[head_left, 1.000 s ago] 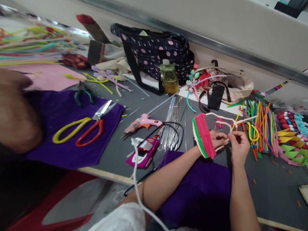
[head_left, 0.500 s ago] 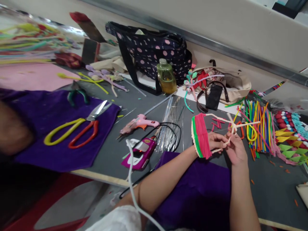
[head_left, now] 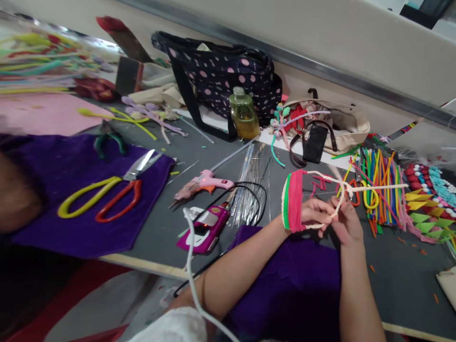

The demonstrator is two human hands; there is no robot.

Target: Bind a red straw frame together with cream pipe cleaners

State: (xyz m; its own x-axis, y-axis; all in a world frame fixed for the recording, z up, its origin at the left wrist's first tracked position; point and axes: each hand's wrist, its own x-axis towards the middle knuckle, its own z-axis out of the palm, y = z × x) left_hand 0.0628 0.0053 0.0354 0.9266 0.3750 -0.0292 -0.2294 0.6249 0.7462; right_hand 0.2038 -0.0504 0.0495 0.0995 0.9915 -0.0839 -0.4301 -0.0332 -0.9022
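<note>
A band of pink, green and cream pipe cleaners (head_left: 295, 202) stands in front of my left wrist, with cream stems running from its top and bottom edges to the right. My left hand (head_left: 317, 212) pinches the lower cream stem between its fingertips. Close beside it, my right hand (head_left: 347, 218) is closed on the cream stems (head_left: 351, 191) where they cross in a knot. One cream end sticks out to the right over the coloured pipe cleaners, and a blurred end points up and left. Below the hands lies a purple cloth (head_left: 288, 280).
Left of my arms are a pink glue gun (head_left: 204, 181), a magenta device (head_left: 206, 230), large scissors (head_left: 126, 183) and green pliers (head_left: 109, 141). Behind stand a bottle (head_left: 244, 114) and a dark bag (head_left: 221, 78). Coloured pipe cleaners (head_left: 381, 185) lie right. Another person's arm (head_left: 17, 194) shows far left.
The cream end at the knot now reaches farther right and lies more level. My right hand's fingers have shifted slightly at the knot. The view has moved a little.
</note>
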